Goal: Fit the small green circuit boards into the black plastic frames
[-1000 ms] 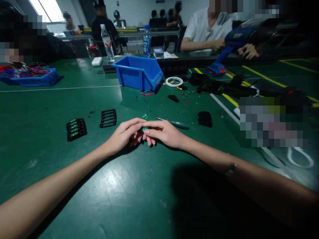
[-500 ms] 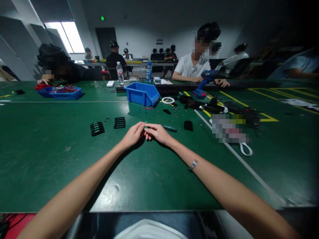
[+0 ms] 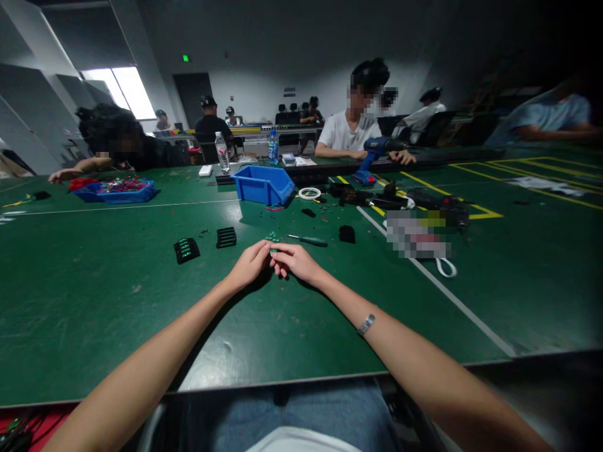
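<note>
My left hand (image 3: 250,263) and my right hand (image 3: 298,262) meet above the green table (image 3: 226,339), fingertips pinched together around a small green piece (image 3: 274,250). Several small green pieces (image 3: 272,236) lie just beyond my fingers. To the left of my hands sit a black slotted frame (image 3: 226,237) and, further left, a black holder with green strips in it (image 3: 186,250). A screwdriver with a green handle (image 3: 313,241) lies beyond my right hand, and a black block (image 3: 347,234) is to its right.
A blue bin (image 3: 264,185), a white ring (image 3: 309,193) and two bottles stand further back. A blue power drill (image 3: 370,163) is near a person in white across the table. Blue trays (image 3: 115,191) with red parts lie at the left, before another person.
The camera view has shifted, so the table scene sits differently. My hands stay together at the same spot on the table, and the green pieces beyond them now show more clearly.
</note>
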A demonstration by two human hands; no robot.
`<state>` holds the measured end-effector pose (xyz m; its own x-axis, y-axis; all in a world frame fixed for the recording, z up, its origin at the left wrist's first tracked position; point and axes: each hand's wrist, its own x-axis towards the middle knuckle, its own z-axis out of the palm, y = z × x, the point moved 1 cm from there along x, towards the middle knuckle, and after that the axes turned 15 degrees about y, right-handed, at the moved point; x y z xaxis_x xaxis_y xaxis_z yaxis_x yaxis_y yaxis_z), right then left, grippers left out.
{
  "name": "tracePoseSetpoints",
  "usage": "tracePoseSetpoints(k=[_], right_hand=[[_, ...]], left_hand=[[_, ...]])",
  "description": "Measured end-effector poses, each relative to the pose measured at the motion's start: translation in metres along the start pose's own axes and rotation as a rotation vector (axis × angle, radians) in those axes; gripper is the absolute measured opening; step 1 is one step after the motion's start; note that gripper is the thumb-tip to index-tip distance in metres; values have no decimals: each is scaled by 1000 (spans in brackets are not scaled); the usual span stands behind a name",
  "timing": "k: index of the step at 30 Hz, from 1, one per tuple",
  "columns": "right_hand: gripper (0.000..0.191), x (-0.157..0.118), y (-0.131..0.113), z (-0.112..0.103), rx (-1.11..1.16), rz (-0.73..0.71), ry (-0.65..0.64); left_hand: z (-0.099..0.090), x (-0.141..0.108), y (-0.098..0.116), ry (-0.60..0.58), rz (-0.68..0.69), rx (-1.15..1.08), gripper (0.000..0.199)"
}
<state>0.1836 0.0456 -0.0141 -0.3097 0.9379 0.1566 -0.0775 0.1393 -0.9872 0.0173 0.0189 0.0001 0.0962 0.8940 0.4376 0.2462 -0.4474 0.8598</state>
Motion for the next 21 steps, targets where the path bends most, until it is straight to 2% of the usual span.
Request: tracePoseSetpoints(k=[6, 11, 21], right_hand=[[34, 2, 2, -7, 22, 47, -59], [26, 0, 1, -12, 36, 66, -111], [28, -2, 1, -14, 29, 66, -117]], left_hand=[[1, 1, -10, -45, -16, -33, 45], [2, 1, -8, -67, -21, -32, 44], [2, 1, -4, -95, -35, -25, 40]])
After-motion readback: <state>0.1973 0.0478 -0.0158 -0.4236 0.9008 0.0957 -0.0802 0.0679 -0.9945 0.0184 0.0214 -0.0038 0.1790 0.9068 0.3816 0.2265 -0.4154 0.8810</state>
